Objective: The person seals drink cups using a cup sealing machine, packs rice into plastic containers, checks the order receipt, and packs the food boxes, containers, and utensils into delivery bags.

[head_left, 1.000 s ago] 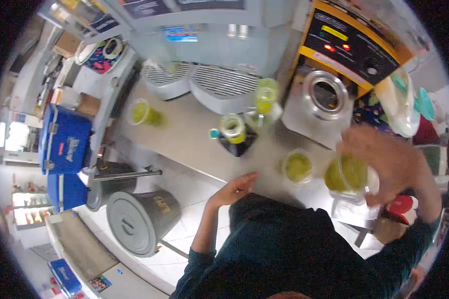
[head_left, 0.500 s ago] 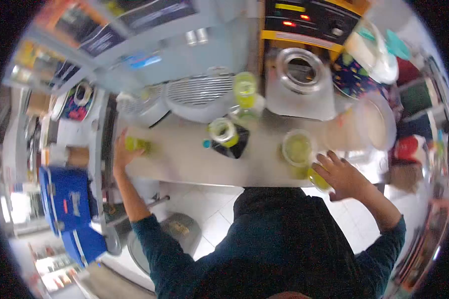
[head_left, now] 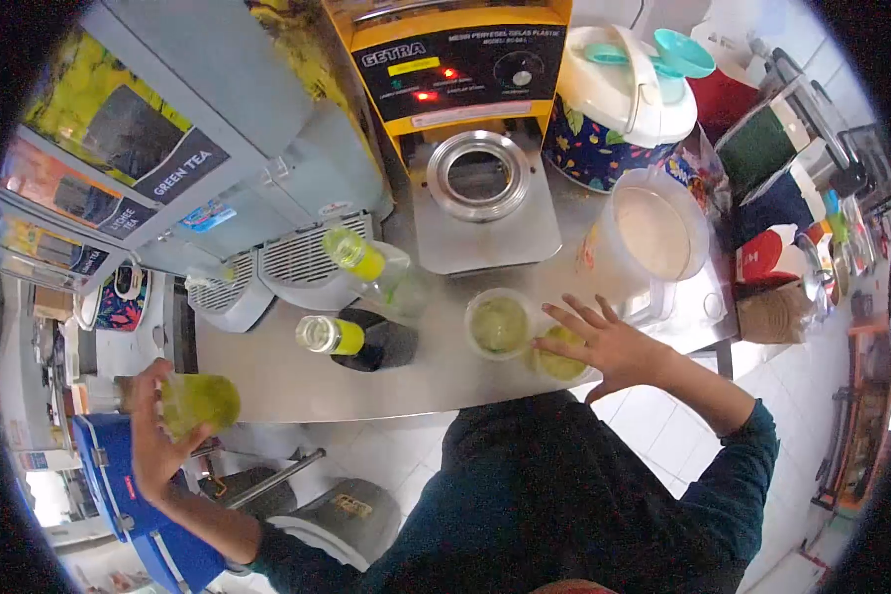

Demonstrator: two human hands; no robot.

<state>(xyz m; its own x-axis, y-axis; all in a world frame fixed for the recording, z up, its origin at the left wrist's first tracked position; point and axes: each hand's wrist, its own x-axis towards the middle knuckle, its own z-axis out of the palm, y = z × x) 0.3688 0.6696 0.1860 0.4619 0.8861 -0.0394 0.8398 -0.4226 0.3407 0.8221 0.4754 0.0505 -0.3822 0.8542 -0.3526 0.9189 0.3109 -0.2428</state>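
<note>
My left hand [head_left: 158, 431] is wrapped round a clear container of green drink [head_left: 200, 401], tilted on its side by the counter's left end. My right hand [head_left: 599, 346] has its fingers spread over a plastic cup of green drink [head_left: 562, 358], partly hiding it; the fingertips appear to touch its rim. Just left of that cup stands another cup of green drink [head_left: 498, 327]. Between my hands are a dark bottle with a yellow-green neck band [head_left: 376, 342] and a clear bottle with a similar band [head_left: 391, 282].
A yellow and black cup-sealing machine [head_left: 455, 74] stands at the back of the steel counter [head_left: 277, 381]. To its right are a patterned rice cooker [head_left: 614, 129] and a clear tub [head_left: 653, 233]. Tea dispensers [head_left: 307, 168] with drip trays [head_left: 307, 262] stand at the left.
My view has turned, shifting the counter things leftward. My left hand has moved nearer to me with the green container, which is now tilted. My right hand stays over the cup.
</note>
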